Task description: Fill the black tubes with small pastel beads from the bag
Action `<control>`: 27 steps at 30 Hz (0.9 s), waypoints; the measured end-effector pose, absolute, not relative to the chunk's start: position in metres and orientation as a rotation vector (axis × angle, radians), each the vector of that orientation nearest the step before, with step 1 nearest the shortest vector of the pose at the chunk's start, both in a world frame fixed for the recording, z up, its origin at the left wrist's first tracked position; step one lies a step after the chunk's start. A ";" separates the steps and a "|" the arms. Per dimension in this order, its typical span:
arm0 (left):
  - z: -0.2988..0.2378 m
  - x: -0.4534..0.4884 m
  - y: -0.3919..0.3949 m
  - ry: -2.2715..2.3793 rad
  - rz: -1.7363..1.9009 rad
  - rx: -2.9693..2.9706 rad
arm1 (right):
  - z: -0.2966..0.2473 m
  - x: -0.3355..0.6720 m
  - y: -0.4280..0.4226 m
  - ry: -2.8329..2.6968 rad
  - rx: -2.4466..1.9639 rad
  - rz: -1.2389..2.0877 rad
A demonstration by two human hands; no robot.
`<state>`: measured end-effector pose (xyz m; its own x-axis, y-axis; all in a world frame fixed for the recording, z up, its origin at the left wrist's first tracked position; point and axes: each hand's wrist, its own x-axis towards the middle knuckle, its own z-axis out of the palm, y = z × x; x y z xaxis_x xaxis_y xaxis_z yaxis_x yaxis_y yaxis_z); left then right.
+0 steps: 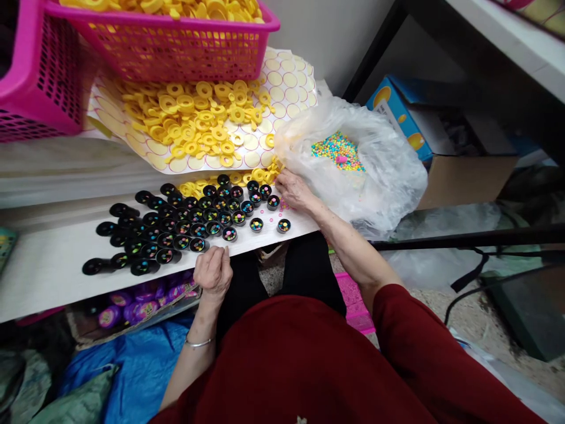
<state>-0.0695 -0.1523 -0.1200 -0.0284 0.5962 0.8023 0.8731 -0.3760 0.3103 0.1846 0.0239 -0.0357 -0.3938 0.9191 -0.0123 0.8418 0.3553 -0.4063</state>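
Note:
Many small black cups (183,228) stand crowded on the white tabletop, with coloured beads showing in their mouths. My left hand (213,270) rests at the front edge, its fingers curled closed just below the nearest cups; whatever is inside them is hidden. My right hand (295,189) reaches to the right of the cups, with fingertips bent together beside yellow ring-shaped plastic pieces (260,175) and small pink rings (285,204). What those fingertips pinch, if anything, is too small to make out. Two cups, one of them a black cup (283,225), stand apart near the front edge.
Yellow rings (194,118) lie heaped on a sticker sheet (291,79) under a pink basket (176,50). A clear plastic bag (388,159) of coloured beads (338,147) sits to the right, before an open cardboard box (468,176). Purple packages (136,303) fill a box below the table.

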 end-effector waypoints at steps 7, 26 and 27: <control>-0.127 -0.073 -0.154 -1.685 -1.369 -1.947 | -0.038 0.179 0.028 -2.432 -1.568 0.538; -0.122 -0.069 -0.153 -1.682 -1.333 -1.922 | -0.036 0.183 0.027 -2.264 -1.436 0.538; -0.122 -0.069 -0.153 -1.681 -1.346 -1.915 | -0.032 0.180 0.029 -2.215 -1.417 0.550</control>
<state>-0.0691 -0.1529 -0.1220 -0.0980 0.6422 0.7603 0.8820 -0.2977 0.3652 0.1797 0.0288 -0.0323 -0.3702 0.9155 0.1575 0.7353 0.3923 -0.5526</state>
